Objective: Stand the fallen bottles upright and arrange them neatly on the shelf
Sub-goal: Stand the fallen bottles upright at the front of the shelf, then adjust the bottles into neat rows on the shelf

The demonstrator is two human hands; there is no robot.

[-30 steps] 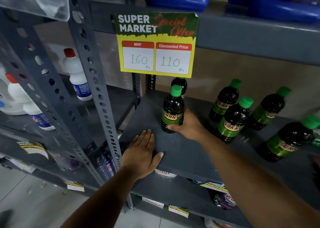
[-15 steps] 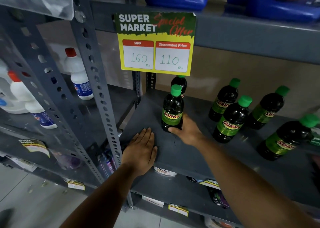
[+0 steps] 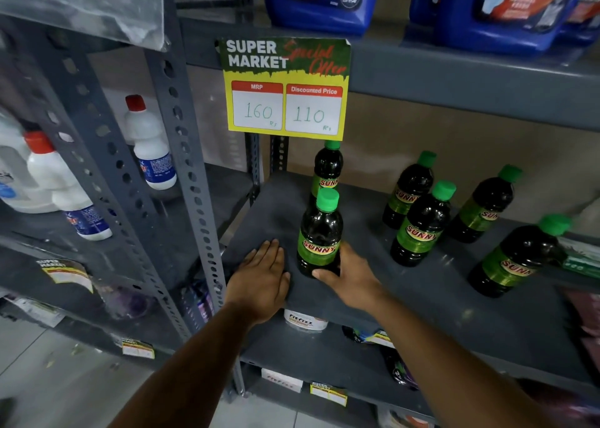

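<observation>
- The right hand point(image 3: 349, 280) still wraps the base of the dark plastic bottle with green cap and green SUNNY label point(image 3: 319, 234), which stands upright near the front left of the grey metal shelf point(image 3: 406, 304).
- Compared with a moment ago, that bottle sits closer to the shelf's front edge.
- The left hand point(image 3: 259, 281) stays flat and open on the shelf, grasping nothing, just beside the bottle.
- A second dark bottle point(image 3: 327, 168) stands directly behind, under the yellow price sign point(image 3: 284, 86).
- Four more green-capped bottles point(image 3: 420, 224) stand apart to the right, unchanged.

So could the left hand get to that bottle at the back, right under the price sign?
Probably yes. The left hand lies flat on the shelf, holding nothing, and the stretch left of the front bottle leads straight to the back bottle.
</observation>
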